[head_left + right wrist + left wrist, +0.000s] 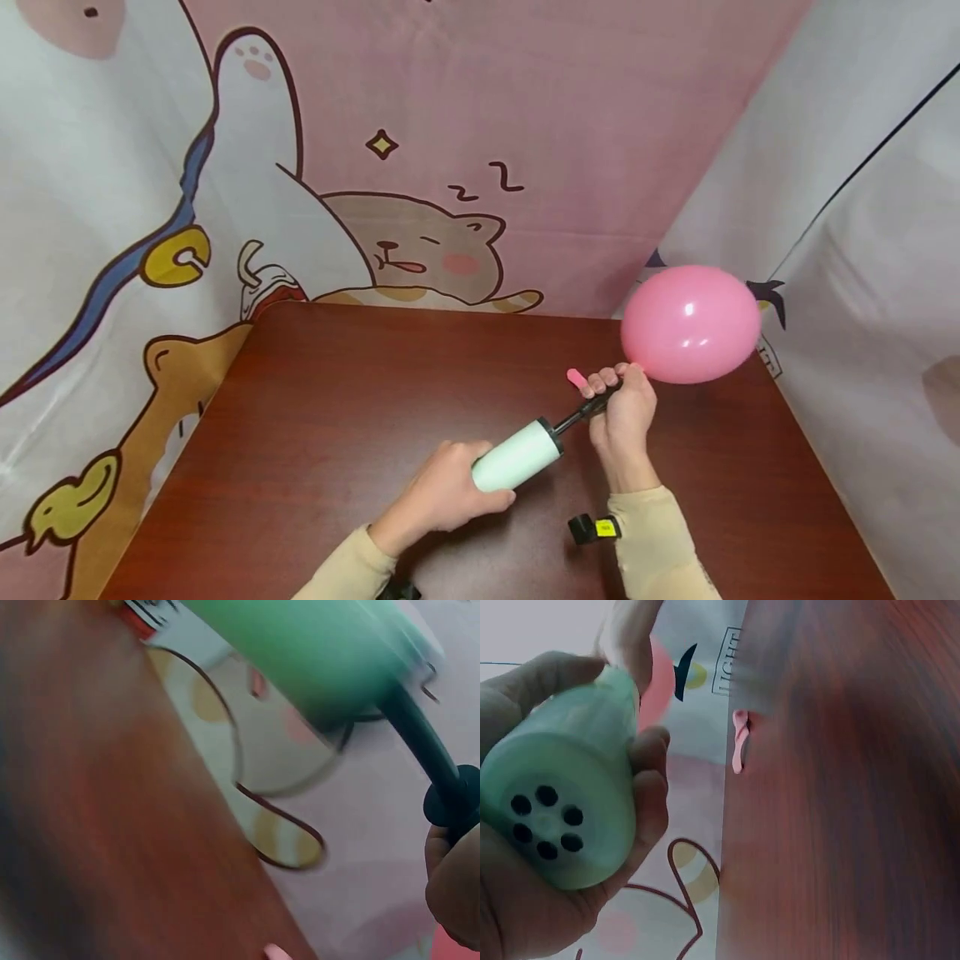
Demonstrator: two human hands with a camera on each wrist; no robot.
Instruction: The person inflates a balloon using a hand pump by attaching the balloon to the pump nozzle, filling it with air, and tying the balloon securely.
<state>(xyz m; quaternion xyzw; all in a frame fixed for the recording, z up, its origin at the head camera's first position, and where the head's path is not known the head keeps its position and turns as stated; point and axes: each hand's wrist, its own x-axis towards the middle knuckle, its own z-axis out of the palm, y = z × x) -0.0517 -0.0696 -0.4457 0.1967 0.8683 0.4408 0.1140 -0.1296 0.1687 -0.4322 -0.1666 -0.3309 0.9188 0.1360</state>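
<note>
My left hand [454, 487] grips the pale green barrel of a balloon pump [519, 457]; the left wrist view shows the round holes in its end cap. My right hand [628, 417] holds the pump's black end, and a black rod [421, 739] shows between that end and the barrel. A pink balloon [692, 325], blown up and rounded, sits just beyond the right fingers; its neck is mostly hidden by them. Near those fingertips a limp pink balloon [740, 742] lies on the table.
The brown wooden table [322, 417] spreads under both hands. Cloth walls with cartoon animals [435, 242] stand behind it and at both sides. The inflated balloon overlaps the table's far right corner in the head view.
</note>
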